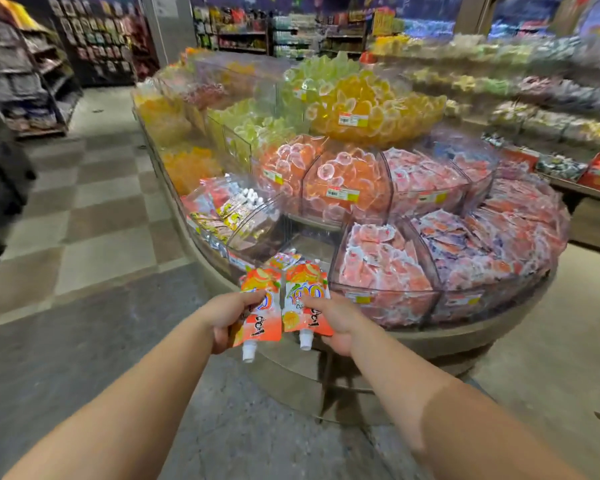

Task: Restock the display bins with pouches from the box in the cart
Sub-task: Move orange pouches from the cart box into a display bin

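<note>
My left hand (227, 318) grips an orange spouted pouch (261, 308), held upside down with its white cap pointing toward me. My right hand (335, 320) grips a second orange pouch (303, 299) the same way, right beside the first. Both pouches hover at the near edge of a nearly empty clear bin (309, 245) in the round display's bottom tier; a pouch or two (284, 259) lie in it. To the left, another clear bin (257, 226) holds several mixed spouted pouches. The cart and box are out of view.
The round tiered display (430, 337) carries clear bins of pink, orange, yellow and green packets. Shelves of goods run along the right and far back. A checkered floor aisle opens to the left, with dark racks beyond it.
</note>
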The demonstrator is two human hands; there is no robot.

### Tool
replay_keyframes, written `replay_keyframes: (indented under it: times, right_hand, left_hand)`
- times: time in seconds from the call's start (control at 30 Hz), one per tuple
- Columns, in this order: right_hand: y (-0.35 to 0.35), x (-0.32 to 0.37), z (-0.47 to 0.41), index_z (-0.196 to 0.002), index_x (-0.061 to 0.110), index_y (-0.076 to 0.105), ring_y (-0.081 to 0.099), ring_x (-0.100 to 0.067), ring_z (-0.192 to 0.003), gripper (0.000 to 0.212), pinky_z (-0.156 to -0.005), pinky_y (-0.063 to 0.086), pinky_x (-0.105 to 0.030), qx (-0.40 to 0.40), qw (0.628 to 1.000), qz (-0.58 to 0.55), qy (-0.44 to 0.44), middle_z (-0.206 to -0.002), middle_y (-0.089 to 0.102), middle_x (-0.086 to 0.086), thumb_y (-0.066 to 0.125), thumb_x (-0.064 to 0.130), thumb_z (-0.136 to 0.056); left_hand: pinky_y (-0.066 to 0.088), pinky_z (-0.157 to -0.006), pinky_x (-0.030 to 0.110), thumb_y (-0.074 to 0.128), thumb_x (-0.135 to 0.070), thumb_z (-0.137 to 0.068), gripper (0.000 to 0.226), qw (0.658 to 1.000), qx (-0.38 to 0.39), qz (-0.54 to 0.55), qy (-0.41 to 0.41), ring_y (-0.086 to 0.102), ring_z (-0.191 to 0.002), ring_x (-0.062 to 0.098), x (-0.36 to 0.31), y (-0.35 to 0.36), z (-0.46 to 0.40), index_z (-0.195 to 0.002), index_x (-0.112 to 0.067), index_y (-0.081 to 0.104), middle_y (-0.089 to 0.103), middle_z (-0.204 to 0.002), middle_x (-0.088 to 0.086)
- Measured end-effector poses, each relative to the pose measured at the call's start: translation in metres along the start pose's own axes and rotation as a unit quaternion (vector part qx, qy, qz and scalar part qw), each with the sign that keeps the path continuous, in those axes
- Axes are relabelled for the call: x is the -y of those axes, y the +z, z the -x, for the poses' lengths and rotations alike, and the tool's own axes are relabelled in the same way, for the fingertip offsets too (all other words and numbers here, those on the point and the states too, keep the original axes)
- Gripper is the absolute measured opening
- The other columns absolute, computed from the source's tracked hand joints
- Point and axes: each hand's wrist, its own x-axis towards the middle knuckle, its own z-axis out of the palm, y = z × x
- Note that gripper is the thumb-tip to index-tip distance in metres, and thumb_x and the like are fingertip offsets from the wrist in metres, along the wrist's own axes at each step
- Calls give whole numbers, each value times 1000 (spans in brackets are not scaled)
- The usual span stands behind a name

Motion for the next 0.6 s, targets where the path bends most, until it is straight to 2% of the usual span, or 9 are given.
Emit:
replay_keyframes:
  times: [0.17,0.27,0.33,0.4,0.5,0.53,0.57,0.6]
  right_hand:
    - [-8,62,-81,-118,3,59,66,-18,-61,33,-50,51,-21,-4,1000,22,11,-90,68,-10,67,7,-86]
    - [-14,72,-115,-99,9,62,62,-11,-51,10,-41,44,-13,-7,999,27,34,-82,66,-6,64,10,-90]
    - [-18,77,-137,-91,11,61,63,-12,-52,4,-45,47,-16,-8,999,17,34,-82,66,-8,64,9,-90]
    - [-22,84,-159,-91,10,63,65,-14,-53,3,-48,51,-20,-14,999,10,33,-82,68,-10,64,8,-89]
    - [-24,89,-189,-94,10,66,67,-18,-60,5,-54,53,-25,-26,999,6,31,-85,69,-10,65,12,-90]
    - [-23,91,-199,-93,11,67,67,-18,-64,4,-57,53,-25,-34,999,8,28,-87,70,-9,65,13,-90]
    - [-23,92,-208,-91,13,68,67,-16,-66,3,-58,52,-24,-45,999,18,20,-89,71,-8,65,15,-90]
    - [-20,93,-216,-91,14,68,67,-15,-67,3,-57,52,-23,-55,998,15,13,-88,73,-7,65,14,-90]
  left_hand:
    - [58,-50,30,62,-24,-93,22,999,-20,29,25,69,-53,20,-69,-3,-62,-85,-4,67,73,-71,11]
    - [58,-63,33,66,-23,-90,19,1000,-29,1,3,68,-55,21,-88,1,-95,-84,-5,67,73,-72,10]
    - [58,-62,35,67,-24,-90,21,999,-25,-17,-10,68,-53,22,-101,4,-119,-81,-5,67,72,-69,11]
    - [58,-62,37,67,-24,-89,21,999,-29,-37,-10,68,-54,24,-117,5,-146,-84,-5,65,71,-69,12]
    - [56,-85,48,76,-32,-81,37,995,-38,-90,0,70,-76,31,-139,3,-188,-101,-2,66,74,-87,16]
    - [56,-86,49,78,-37,-78,48,992,-42,-117,-2,70,-82,33,-145,2,-204,-107,-1,66,74,-93,17]
    - [57,-78,44,78,-42,-77,55,987,-40,-156,-8,69,-84,33,-152,2,-217,-111,-1,66,73,-98,15]
    - [54,-64,33,75,-47,-78,59,978,-48,-203,-1,67,-84,33,-159,3,-227,-113,0,65,70,-102,13]
